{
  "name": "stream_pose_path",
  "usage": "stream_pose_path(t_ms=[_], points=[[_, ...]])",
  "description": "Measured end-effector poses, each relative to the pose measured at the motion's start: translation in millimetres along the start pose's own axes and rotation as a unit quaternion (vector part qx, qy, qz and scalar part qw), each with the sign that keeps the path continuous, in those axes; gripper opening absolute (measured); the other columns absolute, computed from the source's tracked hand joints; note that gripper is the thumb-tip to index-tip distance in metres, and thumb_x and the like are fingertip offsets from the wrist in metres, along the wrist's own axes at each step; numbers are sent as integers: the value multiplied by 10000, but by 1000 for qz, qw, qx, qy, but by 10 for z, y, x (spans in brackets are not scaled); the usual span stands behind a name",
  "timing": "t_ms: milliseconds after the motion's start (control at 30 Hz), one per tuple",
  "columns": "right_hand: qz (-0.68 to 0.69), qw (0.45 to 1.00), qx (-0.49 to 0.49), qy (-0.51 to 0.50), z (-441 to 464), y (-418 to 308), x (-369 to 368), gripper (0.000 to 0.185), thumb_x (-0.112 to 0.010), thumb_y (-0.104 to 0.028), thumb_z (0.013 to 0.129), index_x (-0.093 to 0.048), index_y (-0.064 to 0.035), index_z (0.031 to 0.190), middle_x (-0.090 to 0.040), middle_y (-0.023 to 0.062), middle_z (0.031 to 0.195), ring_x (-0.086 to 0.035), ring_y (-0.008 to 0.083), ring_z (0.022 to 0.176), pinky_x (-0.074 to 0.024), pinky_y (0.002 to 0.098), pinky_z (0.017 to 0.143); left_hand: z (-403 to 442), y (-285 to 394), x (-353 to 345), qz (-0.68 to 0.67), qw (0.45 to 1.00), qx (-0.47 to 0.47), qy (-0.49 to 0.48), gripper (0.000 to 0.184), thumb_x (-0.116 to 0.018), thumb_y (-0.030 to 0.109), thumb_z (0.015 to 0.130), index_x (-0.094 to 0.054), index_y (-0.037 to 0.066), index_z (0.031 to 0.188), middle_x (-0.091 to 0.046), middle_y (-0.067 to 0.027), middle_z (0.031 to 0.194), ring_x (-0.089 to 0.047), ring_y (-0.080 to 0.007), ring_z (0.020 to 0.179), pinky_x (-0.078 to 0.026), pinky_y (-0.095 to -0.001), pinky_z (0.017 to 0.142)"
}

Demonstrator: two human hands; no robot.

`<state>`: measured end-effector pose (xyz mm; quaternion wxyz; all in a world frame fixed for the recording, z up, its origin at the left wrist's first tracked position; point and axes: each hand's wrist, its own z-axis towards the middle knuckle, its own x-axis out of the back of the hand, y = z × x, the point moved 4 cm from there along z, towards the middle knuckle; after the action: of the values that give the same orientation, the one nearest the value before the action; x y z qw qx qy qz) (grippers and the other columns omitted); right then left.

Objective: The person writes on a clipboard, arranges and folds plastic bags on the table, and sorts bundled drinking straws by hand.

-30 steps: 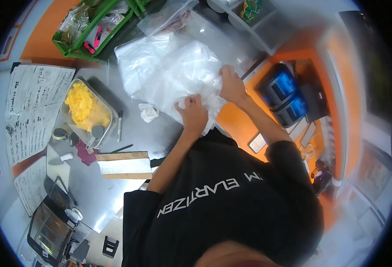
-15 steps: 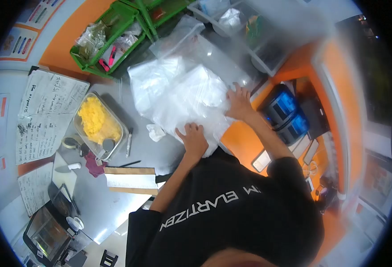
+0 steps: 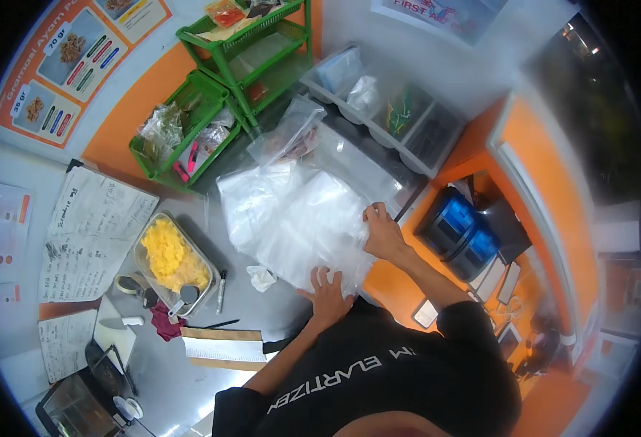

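Plastic sheets (image 3: 313, 226) lie under and ahead of the left hand (image 3: 328, 300), fingers spread, while the right hand (image 3: 383, 234) curls at their right edge, whether pinching I cannot tell, and light, even pressure from both would likely hold the layers flat.

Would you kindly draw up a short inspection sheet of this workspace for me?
Surface: grey table, bright glare near its lower edge.
Job's things: clear plastic bags lying flat, overlapping.
Clutter: crumpled white tissue beside the bags, marker, maroon cloth, yellow food in a clear tub.
Hands: left hand on the bags' near edge, fingers spread; right hand at their right edge, grip unclear.
Cables: what looks like a white cable lies loosely coiled at right.
Surroundings: green rack beyond the bags, wall poster at upper left.
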<state>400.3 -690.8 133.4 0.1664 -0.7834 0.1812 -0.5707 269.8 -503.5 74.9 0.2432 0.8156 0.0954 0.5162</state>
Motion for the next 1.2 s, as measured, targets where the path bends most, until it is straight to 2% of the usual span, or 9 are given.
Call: stream_pose_path(t_ms=[200, 467, 567, 667, 733, 867, 1000, 1133, 1200], points=[[-89, 986, 140, 33, -153, 699, -123, 325, -773, -74, 727, -569, -18, 973, -477, 177, 1250, -551, 384, 1116, -475, 427, 930, -96, 65, 53, 50, 998, -32, 21, 644, -740, 512, 802, -530, 173, 1308, -458, -142, 1354, -309, -430, 1374, -193, -893, 912], [28, 951, 300, 74, -413, 790, 67, 287, -733, 90, 613, -605, -23, 844, -589, 106, 803, -612, 311, 807, -494, 373, 721, -207, -144, 111, -31, 983, -176, 33, 285, -691, 289, 898, -655, 80, 1088, -604, -106, 992, -585, -311, 957, -425, -511, 889], [118, 949, 266, 122, -421, 677, 178, 298, -679, 143, 615, -606, -26, 849, -570, 101, 747, -611, 267, 748, -492, 369, 672, -239, -183, 514, -186, 972, -112, 86, 210, -694, 188, 893, -658, 40, 1037, -597, -130, 943, -598, -321, 871, -462, -457, 789], [201, 963, 88, 153, -450, 379, 315, 312, -665, 156, 616, -615, -15, 872, -571, 99, 740, -601, 228, 712, -487, 360, 664, -335, -89, 1084, -275, 948, -51, 153, 179, -687, 82, 873, -642, 14, 1032, -586, -150, 912, -588, -335, 790, -471, -422, 695], [150, 985, 55, 62, -412, 384, 233, 345, -668, 166, 607, -624, -11, 901, -576, 97, 751, -591, 208, 714, -481, 356, 654, -334, -62, 1298, -308, 934, -41, 176, 192, -673, 17, 851, -637, 13, 1040, -578, -154, 895, -576, -332, 754, -464, -405, 658], [258, 959, 56, 100, -578, 268, 521, 326, -625, 120, 673, -653, -49, 949, -618, 127, 832, -644, 260, 786, -493, 336, 690, -401, -3, 1612, -352, 922, -40, 158, 291, -636, -62, 797, -645, 41, 1070, -553, -137, 855, -546, -295, 714, -441, -376, 628], [190, 973, 77, 107, -861, -126, 903, 337, -619, 200, 636, -616, -7, 902, -564, 114, 777, -587, 218, 721, -449, 329, 644, -724, 55, 1837, -311, 941, -28, 130, 402, -609, -95, 755, -659, 71, 1118, -513, -108, 809, -509, -260, 672, -416, -352, 605], [127, 990, 53, -18, -1133, 143, 464, 232, -624, 128, 696, -610, -33, 862, -598, 124, 818, -605, 275, 775, -462, 348, 672, -909, -230, 1343, -348, 936, -3, -58, 294, -705, 41, 858, -672, 71, 1148, -547, -59, 836, -534, -177, 723, -450, -315, 663], [115, 993, 13, -33, -1178, 350, 334, 178, -648, 31, 731, -624, -71, 874, -617, 116, 835, -625, 311, 804, -480, 385, 688, -913, -571, 1064, -474, 859, 125, -149, 338, -715, 135, 901, -637, 44, 1217, -597, -55, 915, -570, -171, 810, -479, -308, 750]])
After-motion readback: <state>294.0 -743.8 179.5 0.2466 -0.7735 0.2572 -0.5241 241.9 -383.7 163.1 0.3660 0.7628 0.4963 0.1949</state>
